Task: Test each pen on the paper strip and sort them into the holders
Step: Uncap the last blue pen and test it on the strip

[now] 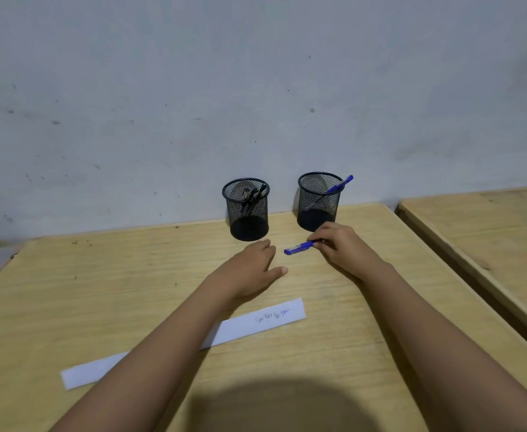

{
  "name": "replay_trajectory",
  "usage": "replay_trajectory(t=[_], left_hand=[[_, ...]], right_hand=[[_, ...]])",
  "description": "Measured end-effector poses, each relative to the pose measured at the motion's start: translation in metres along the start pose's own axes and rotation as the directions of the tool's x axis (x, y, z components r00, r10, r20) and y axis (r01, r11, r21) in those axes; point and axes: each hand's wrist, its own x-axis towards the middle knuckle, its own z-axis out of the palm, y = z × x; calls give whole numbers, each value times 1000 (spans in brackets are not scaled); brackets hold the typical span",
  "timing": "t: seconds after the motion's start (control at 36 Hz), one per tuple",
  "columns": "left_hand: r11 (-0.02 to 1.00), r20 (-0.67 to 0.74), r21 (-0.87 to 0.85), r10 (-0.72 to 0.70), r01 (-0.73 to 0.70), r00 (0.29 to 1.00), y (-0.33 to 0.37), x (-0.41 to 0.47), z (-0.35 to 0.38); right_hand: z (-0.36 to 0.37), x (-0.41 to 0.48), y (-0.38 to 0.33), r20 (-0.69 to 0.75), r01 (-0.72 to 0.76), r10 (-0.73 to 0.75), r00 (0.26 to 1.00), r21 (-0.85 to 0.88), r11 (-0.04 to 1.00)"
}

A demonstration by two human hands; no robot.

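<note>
- Right hand: pinching one end of a blue pen between thumb and fingers, the pen lying low over the wooden table just in front of the right holder.
- Left hand: resting palm-down and unclenched on the table, gripping nothing, just left of the pen's capped end.
- Paper strip: lying diagonally nearer the person, partly under the left forearm, carrying several small scribbles toward its right end.
- Left holder: black mesh cup, standing by the wall, keeping dark pens.
- Right holder: matching cup, one blue pen leaning out over its rim.
- Step in hand, as judged: either uncapping for a test or dropping a tested blue pen in; whichever applies, steadying the cap with the free hand and tipping the pen upright over the rim are advisable, since the mesh cup looks light and easily knocked.
- Surface: pale grained wood, a second table adjoining at right.
- Room: scuffed grey wall behind.
</note>
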Motion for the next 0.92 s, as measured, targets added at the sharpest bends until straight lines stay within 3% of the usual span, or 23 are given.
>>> replay_trajectory(t=[0.11,0.25,0.33,0.5,0.64,0.81,0.92], left_hand=[[999,-1,-46,-21,21,1000,2,0,-5],[960,-108,-277,-55,23,993,9,-3,-14],[948,-129,-318,-66,22,989,17,-5,-17],[912,-235,-404,-31,-68,972,20,-22,-22],[839,-306,-524,-27,-144,952,16,-47,-44],[748,-364,-638,-87,-180,927,-2,-78,-63],[626,-403,-746,-155,-226,902,-7,-91,-70]], right_hand=[[-1,-4,-5,-10,-2,2,1000,17,1000],[-3,-9,-20,-1,-38,38,999,70,997],[-6,-16,-33,-57,-57,64,996,125,991],[-22,-23,-57,-102,42,-32,994,107,993],[-38,-27,-84,-133,35,3,991,285,958],[-57,-27,-106,-18,-89,121,993,566,819],[-51,-27,-123,-45,-54,149,988,797,602]])
